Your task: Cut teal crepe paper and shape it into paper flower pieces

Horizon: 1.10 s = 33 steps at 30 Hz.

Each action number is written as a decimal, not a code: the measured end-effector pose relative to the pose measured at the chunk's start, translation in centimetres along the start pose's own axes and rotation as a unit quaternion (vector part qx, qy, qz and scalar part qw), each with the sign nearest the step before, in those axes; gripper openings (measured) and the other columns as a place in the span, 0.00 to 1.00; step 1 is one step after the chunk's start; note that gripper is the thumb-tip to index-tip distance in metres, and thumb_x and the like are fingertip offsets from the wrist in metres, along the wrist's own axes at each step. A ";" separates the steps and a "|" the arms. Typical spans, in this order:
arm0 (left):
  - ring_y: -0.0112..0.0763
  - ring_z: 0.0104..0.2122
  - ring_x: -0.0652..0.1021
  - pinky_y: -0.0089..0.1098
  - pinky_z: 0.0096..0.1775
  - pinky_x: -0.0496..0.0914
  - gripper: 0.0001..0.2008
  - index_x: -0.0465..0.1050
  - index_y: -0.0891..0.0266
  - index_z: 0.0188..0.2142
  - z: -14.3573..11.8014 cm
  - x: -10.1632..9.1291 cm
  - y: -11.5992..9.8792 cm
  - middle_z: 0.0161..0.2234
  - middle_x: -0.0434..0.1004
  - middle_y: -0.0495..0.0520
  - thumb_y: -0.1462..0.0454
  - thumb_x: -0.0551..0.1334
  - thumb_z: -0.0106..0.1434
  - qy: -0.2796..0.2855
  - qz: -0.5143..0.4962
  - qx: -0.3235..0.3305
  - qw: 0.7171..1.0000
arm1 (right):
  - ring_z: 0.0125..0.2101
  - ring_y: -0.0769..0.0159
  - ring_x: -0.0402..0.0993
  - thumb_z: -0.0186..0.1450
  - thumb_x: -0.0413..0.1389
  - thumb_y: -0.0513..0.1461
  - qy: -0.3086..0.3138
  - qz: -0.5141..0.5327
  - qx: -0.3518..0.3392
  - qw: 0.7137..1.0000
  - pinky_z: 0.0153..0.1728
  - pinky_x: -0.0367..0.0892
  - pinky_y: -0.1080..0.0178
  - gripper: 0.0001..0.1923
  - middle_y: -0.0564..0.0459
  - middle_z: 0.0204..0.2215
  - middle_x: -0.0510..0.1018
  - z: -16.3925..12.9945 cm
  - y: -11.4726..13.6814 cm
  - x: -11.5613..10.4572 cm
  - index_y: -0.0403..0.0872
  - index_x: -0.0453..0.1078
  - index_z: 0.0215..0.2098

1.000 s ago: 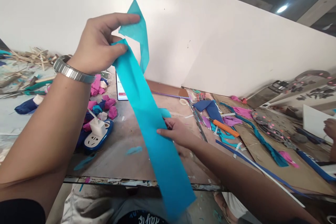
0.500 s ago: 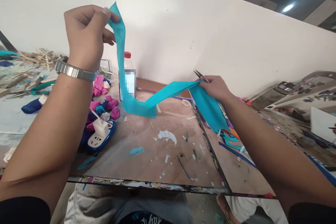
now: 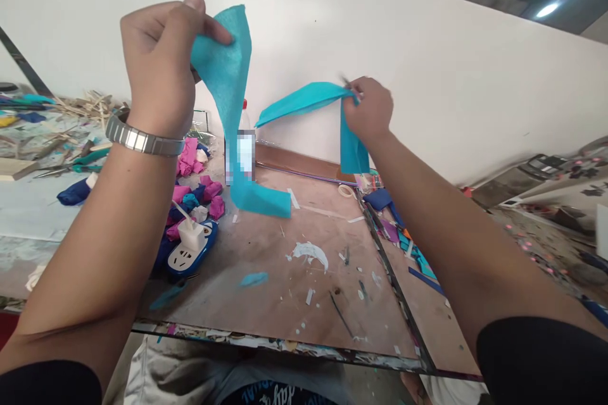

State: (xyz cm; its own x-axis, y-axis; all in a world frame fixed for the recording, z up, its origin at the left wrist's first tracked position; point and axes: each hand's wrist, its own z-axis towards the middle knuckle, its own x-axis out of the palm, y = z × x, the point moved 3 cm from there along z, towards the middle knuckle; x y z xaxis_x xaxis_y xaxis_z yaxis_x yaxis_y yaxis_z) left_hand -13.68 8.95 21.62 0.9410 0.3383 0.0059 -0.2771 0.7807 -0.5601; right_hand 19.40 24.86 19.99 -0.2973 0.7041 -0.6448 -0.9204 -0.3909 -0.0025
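Observation:
My left hand (image 3: 161, 69), with a metal band on the wrist, pinches the top of a turquoise crepe paper strip (image 3: 223, 69). That strip hangs down in front of a bottle, and its lower end bends to the right above the table. Raised on the right, my right hand (image 3: 370, 111) is closed on a second turquoise strip (image 3: 304, 101). One part of it reaches left with a free tip, and a folded part hangs below the hand. A thin dark pointed tool (image 3: 346, 81), blurred, sticks out of the same hand; its kind is unclear.
A red-capped bottle (image 3: 244, 119) stands near the wall. Crumpled pink, blue and white pieces (image 3: 216, 205) lie beside a power strip (image 3: 183, 258) with a white plug. A tape roll (image 3: 346, 191) and coloured scraps (image 3: 418, 259) are on the right, wooden sticks (image 3: 90, 107) on the left.
My right hand has moved up and left with its strip, whose left tip now stands clear of the other strip. My left hand's strip has turned, showing a broader face.

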 end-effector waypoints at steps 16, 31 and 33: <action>0.21 0.39 0.75 0.29 0.40 0.75 0.15 0.76 0.66 0.48 -0.2 -0.4 -1.6 0.44 0.79 0.46 0.61 0.69 0.63 0.002 0.231 -0.005 0.973 | 0.42 0.61 0.74 0.78 0.45 0.45 0.328 0.045 -0.171 0.928 0.37 0.63 0.62 0.19 0.46 0.49 0.78 -18.6 2.1 7.9 0.48 0.74 0.55; 0.23 0.28 0.74 0.49 0.42 0.75 0.24 0.80 0.71 0.50 -2.5 -5.5 -0.3 0.29 0.74 0.47 0.54 0.70 0.60 0.061 0.418 -0.147 0.895 | 0.48 0.56 0.72 0.72 0.55 0.43 0.277 0.274 -0.296 0.872 0.55 0.63 0.51 0.12 0.46 0.46 0.80 -20.4 8.1 5.2 0.49 0.78 0.47; 0.23 0.28 0.73 0.49 0.44 0.74 0.22 0.82 0.68 0.48 -3.5 -7.1 0.7 0.25 0.71 0.46 0.55 0.70 0.59 0.063 0.444 -0.169 0.878 | 0.45 0.57 0.72 0.73 0.54 0.40 0.274 0.292 -0.285 0.871 0.53 0.65 0.52 0.11 0.47 0.41 0.81 -20.7 8.8 5.0 0.48 0.78 0.41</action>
State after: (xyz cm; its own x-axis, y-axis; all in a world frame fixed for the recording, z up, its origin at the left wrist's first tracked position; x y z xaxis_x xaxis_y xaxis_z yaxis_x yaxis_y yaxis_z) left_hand -19.85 5.23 18.25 0.4026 0.6572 -0.6372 -0.8591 0.0308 -0.5109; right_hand 15.06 12.67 0.92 -0.3624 -0.0411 -0.9311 -0.3320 -0.9278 0.1702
